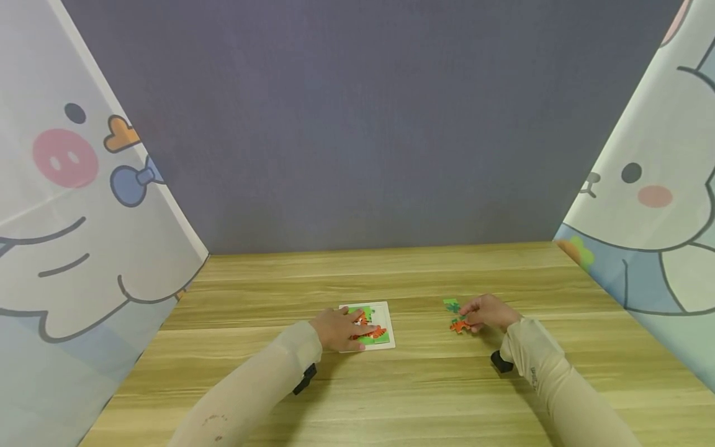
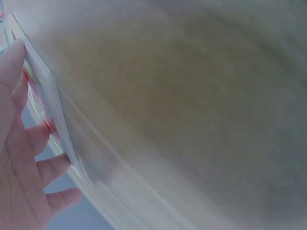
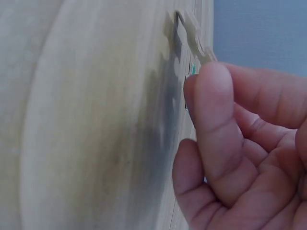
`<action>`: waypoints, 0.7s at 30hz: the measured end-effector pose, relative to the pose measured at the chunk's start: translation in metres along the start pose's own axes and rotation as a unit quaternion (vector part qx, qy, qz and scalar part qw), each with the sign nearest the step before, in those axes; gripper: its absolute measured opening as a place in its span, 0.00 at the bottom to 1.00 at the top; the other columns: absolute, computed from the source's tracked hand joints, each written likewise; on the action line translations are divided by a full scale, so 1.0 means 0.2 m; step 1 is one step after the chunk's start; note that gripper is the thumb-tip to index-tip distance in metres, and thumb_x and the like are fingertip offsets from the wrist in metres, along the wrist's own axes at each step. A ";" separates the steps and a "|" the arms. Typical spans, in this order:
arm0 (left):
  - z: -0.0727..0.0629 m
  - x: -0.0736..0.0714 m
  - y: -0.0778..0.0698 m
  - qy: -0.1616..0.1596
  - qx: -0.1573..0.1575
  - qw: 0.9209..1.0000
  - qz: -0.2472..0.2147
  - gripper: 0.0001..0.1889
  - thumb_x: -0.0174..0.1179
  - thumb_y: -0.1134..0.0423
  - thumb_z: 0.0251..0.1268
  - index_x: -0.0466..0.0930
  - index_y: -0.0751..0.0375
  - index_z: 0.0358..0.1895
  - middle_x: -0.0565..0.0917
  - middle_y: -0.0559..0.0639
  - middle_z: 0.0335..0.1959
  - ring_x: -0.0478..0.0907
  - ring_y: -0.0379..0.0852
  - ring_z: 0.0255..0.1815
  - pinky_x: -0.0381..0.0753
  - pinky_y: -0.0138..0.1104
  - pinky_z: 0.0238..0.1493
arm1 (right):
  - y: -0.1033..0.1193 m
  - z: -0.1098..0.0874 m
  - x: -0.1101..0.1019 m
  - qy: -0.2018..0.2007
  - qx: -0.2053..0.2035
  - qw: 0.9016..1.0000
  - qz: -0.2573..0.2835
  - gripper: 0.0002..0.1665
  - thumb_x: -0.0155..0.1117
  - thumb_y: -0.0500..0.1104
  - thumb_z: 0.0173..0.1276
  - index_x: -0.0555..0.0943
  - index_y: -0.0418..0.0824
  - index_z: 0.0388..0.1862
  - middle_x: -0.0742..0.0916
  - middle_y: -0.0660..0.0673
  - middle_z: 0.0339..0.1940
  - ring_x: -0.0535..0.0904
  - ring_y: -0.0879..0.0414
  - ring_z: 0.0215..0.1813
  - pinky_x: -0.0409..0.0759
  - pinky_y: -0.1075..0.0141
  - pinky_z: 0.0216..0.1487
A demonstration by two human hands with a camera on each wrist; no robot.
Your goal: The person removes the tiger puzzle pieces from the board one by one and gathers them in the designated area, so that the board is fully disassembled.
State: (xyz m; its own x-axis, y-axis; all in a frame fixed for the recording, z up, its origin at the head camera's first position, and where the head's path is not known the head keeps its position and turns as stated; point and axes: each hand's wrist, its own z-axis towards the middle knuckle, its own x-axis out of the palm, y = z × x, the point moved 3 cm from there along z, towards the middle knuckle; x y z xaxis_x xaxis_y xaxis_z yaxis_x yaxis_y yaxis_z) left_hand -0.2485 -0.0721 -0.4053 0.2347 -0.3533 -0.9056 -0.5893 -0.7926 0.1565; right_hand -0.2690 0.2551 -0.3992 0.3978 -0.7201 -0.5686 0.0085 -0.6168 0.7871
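A jigsaw board (image 1: 390,323) with a white border lies on the table, and fitted pieces (image 1: 380,334) on it show an orange, striped figure on green. My left hand (image 1: 335,329) rests across its left part with the fingers spread, hiding some of the picture. In the left wrist view, fingertips lie along the board's white edge (image 2: 46,72). To the right, my right hand (image 1: 487,311) pinches an orange and green jigsaw piece (image 1: 459,326) between thumb and fingers. The right wrist view shows this piece (image 3: 195,40) edge-on, tilted close over the wood.
Just beyond the held piece lies a loose green jigsaw piece (image 1: 450,302) with teal on it. The wooden table (image 1: 268,273) meets a dark grey panel (image 1: 368,124) at the back. Cartoon-printed panels (image 1: 84,248) stand at both sides.
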 end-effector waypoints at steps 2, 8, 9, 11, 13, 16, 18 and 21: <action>0.00 0.00 0.00 -0.001 0.001 1.000 0.003 0.29 0.47 0.35 0.73 0.57 0.23 0.76 0.57 0.45 0.79 0.59 0.55 0.77 0.68 0.48 0.70 | 0.00 0.00 0.00 -0.001 0.003 1.000 -0.003 0.16 0.56 0.27 0.67 0.78 0.17 0.52 0.87 0.39 0.38 0.82 0.58 0.27 0.84 0.60 0.39; 0.00 0.01 0.00 -0.003 0.004 1.000 0.012 0.29 0.46 0.35 0.73 0.57 0.23 0.76 0.58 0.45 0.79 0.60 0.55 0.76 0.70 0.47 0.68 | 0.00 0.01 0.00 0.000 0.005 1.000 -0.008 0.16 0.57 0.27 0.67 0.78 0.18 0.50 0.87 0.38 0.39 0.80 0.58 0.27 0.84 0.61 0.36; 0.00 0.00 0.00 -0.003 0.005 1.000 0.013 0.30 0.46 0.35 0.73 0.57 0.23 0.76 0.58 0.45 0.79 0.60 0.54 0.76 0.70 0.47 0.68 | 0.00 0.01 0.00 -0.001 0.006 1.000 -0.010 0.15 0.57 0.27 0.66 0.78 0.18 0.50 0.87 0.38 0.38 0.80 0.58 0.27 0.84 0.61 0.36; 0.00 0.00 0.00 -0.004 0.006 1.000 0.016 0.30 0.46 0.35 0.73 0.57 0.24 0.76 0.58 0.45 0.79 0.61 0.54 0.76 0.71 0.47 0.67 | 0.00 0.01 0.00 -0.001 0.005 1.000 -0.018 0.15 0.58 0.27 0.65 0.79 0.18 0.49 0.87 0.37 0.38 0.81 0.58 0.27 0.84 0.61 0.36; 0.00 0.00 0.00 -0.004 0.006 1.000 0.018 0.30 0.46 0.35 0.73 0.56 0.23 0.76 0.58 0.44 0.79 0.61 0.54 0.76 0.72 0.46 0.67 | 0.00 0.02 0.00 0.000 0.006 1.000 -0.025 0.15 0.58 0.27 0.64 0.79 0.19 0.48 0.86 0.37 0.38 0.81 0.57 0.27 0.83 0.60 0.36; 0.00 0.00 0.00 -0.002 0.002 1.000 0.017 0.30 0.46 0.35 0.73 0.56 0.23 0.76 0.58 0.44 0.79 0.60 0.54 0.76 0.71 0.46 0.67 | 0.00 0.02 -0.01 -0.002 0.007 1.000 -0.029 0.14 0.59 0.27 0.63 0.79 0.20 0.47 0.87 0.37 0.38 0.81 0.57 0.28 0.84 0.60 0.36; 0.00 0.00 0.00 0.001 0.000 1.000 0.012 0.30 0.46 0.34 0.73 0.56 0.22 0.76 0.57 0.44 0.79 0.60 0.54 0.77 0.69 0.47 0.69 | 0.00 0.02 -0.01 -0.002 0.000 0.999 -0.034 0.14 0.60 0.27 0.62 0.80 0.20 0.46 0.87 0.38 0.36 0.81 0.57 0.28 0.83 0.59 0.37; 0.00 0.00 0.00 0.000 0.002 1.000 0.009 0.29 0.46 0.35 0.73 0.56 0.23 0.76 0.57 0.44 0.79 0.59 0.54 0.77 0.68 0.47 0.70 | 0.02 0.02 0.00 -0.006 -0.011 0.999 -0.036 0.13 0.59 0.28 0.63 0.80 0.21 0.45 0.85 0.44 0.28 0.78 0.58 0.26 0.81 0.58 0.40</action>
State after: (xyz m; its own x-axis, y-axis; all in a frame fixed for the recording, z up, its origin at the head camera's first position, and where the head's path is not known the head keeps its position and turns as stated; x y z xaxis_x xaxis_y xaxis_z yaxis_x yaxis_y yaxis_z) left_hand -0.2497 -0.0725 -0.4056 0.2244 -0.3683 -0.9022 -0.5963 -0.7841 0.1718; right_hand -0.2733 0.2514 -0.3979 0.3851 -0.6770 -0.6272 0.0578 -0.6606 0.7485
